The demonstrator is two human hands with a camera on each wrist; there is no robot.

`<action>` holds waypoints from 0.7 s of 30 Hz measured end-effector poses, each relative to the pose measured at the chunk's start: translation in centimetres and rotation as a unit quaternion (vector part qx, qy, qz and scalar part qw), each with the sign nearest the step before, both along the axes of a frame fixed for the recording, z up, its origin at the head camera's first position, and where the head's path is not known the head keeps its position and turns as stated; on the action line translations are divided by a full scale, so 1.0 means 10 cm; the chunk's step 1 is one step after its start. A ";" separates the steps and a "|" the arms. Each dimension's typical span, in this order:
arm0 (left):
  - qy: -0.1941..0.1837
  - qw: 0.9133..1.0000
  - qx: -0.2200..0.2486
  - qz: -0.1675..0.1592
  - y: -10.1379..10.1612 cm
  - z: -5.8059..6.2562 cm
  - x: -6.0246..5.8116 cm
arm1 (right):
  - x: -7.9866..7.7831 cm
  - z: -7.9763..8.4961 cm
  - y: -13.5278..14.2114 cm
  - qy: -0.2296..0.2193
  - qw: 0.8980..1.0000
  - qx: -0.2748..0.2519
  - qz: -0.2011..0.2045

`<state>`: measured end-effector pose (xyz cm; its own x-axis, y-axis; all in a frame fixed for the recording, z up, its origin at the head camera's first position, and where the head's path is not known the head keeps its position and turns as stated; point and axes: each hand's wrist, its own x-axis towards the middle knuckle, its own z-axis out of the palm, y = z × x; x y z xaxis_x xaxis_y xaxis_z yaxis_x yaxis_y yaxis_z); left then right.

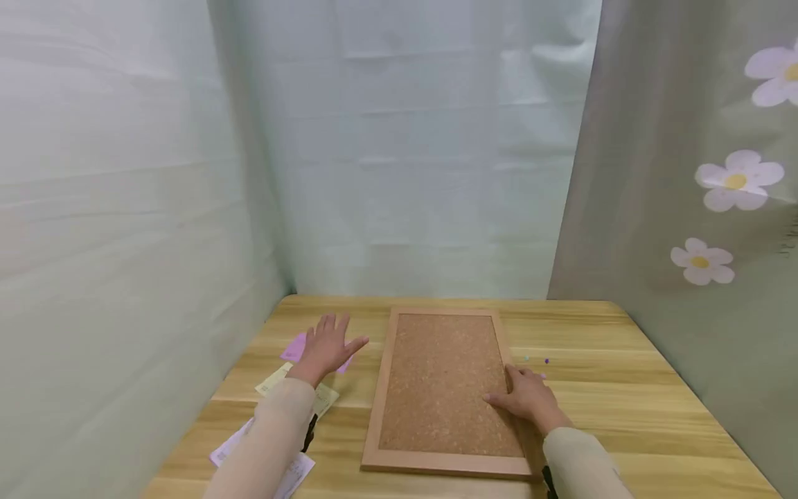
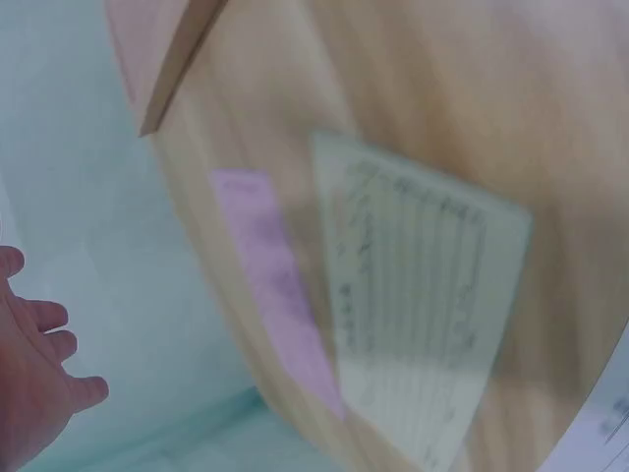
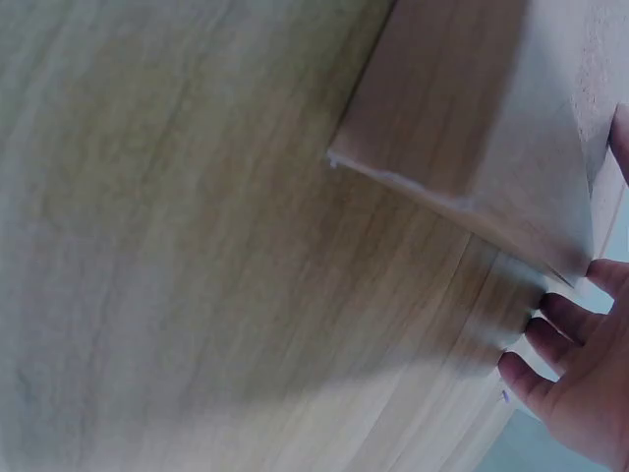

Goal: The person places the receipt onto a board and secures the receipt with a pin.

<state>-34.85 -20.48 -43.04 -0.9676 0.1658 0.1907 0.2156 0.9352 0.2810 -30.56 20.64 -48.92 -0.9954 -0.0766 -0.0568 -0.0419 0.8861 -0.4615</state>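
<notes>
A cork board (image 1: 445,381) with a wooden frame lies on the table in front of me. My right hand (image 1: 531,398) holds its right edge, thumb over the cork and fingers along the outer side of the frame. The right wrist view shows the frame corner (image 3: 432,128) with the fingers (image 3: 565,320) beside it. My left hand (image 1: 327,350) hangs over the left of the table, fingers spread and holding nothing. Near it lie a pink paper (image 1: 293,346), a pale yellow paper (image 2: 423,295) with writing, and lilac papers (image 1: 296,475), partly hidden by the left sleeve.
Small pins or beads (image 1: 546,360), too small to tell which, lie on the wooden table (image 1: 654,416) to the right of the board. Pale curtains (image 1: 411,152) hang at the back and left, and a flowered one (image 1: 630,173) on the right.
</notes>
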 end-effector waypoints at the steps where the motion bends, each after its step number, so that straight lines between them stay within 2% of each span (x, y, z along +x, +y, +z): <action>1: 0.008 1.000 0.007 -0.004 -0.02 0.03 -0.02 | 0.00 0.01 0.01 0.000 1.000 0.002 -0.002; 6: 0.039 0.999 0.029 -0.021 -0.15 0.23 -0.12 | -0.01 0.06 0.03 0.001 1.000 0.004 -0.002; 11: 0.026 0.998 0.056 -0.031 -0.29 0.37 -0.17 | -0.02 0.06 0.05 -0.001 1.000 0.001 0.001; 16: 0.018 0.996 0.080 -0.031 -0.44 0.38 -0.21 | -0.01 0.01 0.07 -0.008 1.000 0.003 0.000; 21: 0.000 0.994 0.112 -0.001 -0.62 0.34 -0.19 | -0.02 -0.05 0.06 -0.009 1.000 0.006 0.007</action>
